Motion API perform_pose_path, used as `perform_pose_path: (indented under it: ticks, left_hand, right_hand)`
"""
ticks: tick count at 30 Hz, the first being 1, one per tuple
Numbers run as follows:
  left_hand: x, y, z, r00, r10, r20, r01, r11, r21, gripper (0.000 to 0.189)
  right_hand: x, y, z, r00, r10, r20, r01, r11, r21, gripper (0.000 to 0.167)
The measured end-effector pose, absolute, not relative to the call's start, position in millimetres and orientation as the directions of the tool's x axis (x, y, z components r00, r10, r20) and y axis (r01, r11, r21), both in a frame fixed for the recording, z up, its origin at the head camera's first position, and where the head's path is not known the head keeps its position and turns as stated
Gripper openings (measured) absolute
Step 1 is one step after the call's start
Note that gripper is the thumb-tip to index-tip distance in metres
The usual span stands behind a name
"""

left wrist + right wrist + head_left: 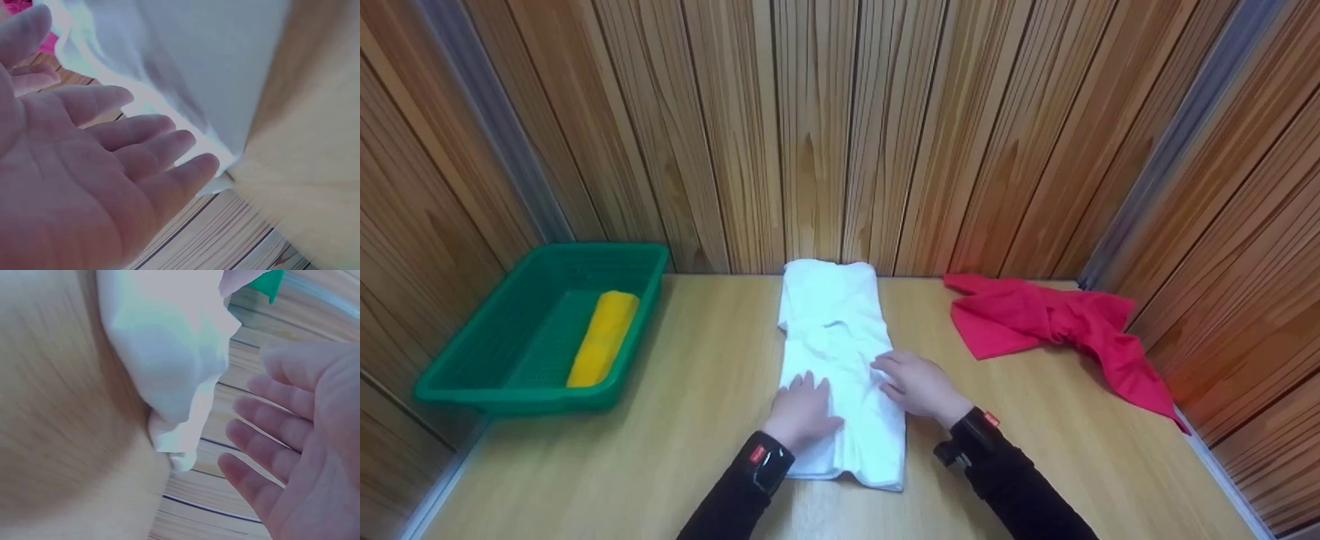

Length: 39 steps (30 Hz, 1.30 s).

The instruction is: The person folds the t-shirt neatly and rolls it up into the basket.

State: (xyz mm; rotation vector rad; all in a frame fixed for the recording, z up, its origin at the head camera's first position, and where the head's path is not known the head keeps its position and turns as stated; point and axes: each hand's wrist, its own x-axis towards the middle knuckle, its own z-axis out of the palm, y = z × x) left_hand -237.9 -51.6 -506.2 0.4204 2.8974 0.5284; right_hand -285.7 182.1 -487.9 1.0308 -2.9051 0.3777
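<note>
A white cloth (829, 352), folded into a long strip, lies on the table from near the back wall toward the person. Over its lower left part is my left hand (804, 412), palm down with fingers extended; the left wrist view shows the fingers straight beside the white cloth (185, 62). My right hand (919, 384) is at the strip's right edge, fingertips over the fabric. In the right wrist view that hand's fingers (270, 444) are loosely extended, with a gap between them and the cloth (163, 354). Neither hand grips anything.
A green basket (457, 391) stands at the left, with a rolled yellow cloth (604, 337) inside. A crumpled red cloth (1057, 315) lies at the back right, near the side wall. Wood-panelled walls (810, 135) close off the table (690, 450) at the back and sides.
</note>
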Motion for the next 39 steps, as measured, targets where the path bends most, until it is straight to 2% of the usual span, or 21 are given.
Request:
perform_pose_path:
  ticks: [8, 13, 17, 20, 24, 31, 36, 39]
  left_hand:
    - [-214.8, -80.4, -502.0, -0.909, 0.417, 0.031, 0.405, 0.862, 0.304, 0.05]
    - [-201.8, -93.8, -502.9, -0.85, 0.51, 0.133, 0.524, 0.792, 0.312, 0.02]
    - [-194.5, -103.2, -505.4, -0.802, 0.564, 0.195, 0.595, 0.733, 0.328, 0.008]
    - [-190.9, -110.4, -507.6, -0.769, 0.596, 0.231, 0.638, 0.696, 0.33, 0.014]
    - [-187.0, -119.7, -510.5, -0.727, 0.637, 0.255, 0.685, 0.649, 0.33, 0.034]
    - [-181.7, -132.0, -513.5, -0.719, 0.663, 0.209, 0.688, 0.635, 0.351, 0.032]
    - [-179.1, -136.5, -515.0, -0.717, 0.672, 0.183, 0.686, 0.637, 0.351, 0.019]
    - [-177.7, -137.8, -516.6, -0.708, 0.68, 0.19, 0.699, 0.636, 0.328, 0.017]
  right_hand:
    - [-262.7, 195.4, -486.9, -0.695, -0.71, 0.113, -0.716, 0.668, -0.202, 0.037]
    - [-251.6, 203.3, -489.9, -0.64, -0.761, 0.11, -0.765, 0.617, -0.186, 0.032]
    - [-242.3, 206.2, -491.6, -0.597, -0.796, 0.097, -0.797, 0.575, -0.184, 0.028]
    - [-235.8, 208.8, -495.6, -0.517, -0.84, 0.164, -0.855, 0.497, -0.146, 0.025]
    - [-228.8, 213.0, -502.3, -0.412, -0.876, 0.25, -0.911, 0.401, -0.098, 0.022]
    - [-220.9, 215.0, -506.2, -0.437, -0.885, 0.163, -0.895, 0.411, -0.172, 0.018]
    - [-218.0, 211.8, -507.5, -0.391, -0.915, 0.1, -0.91, 0.367, -0.195, 0.02]
    - [-216.8, 210.4, -508.3, -0.367, -0.926, 0.092, -0.919, 0.346, -0.189, 0.021]
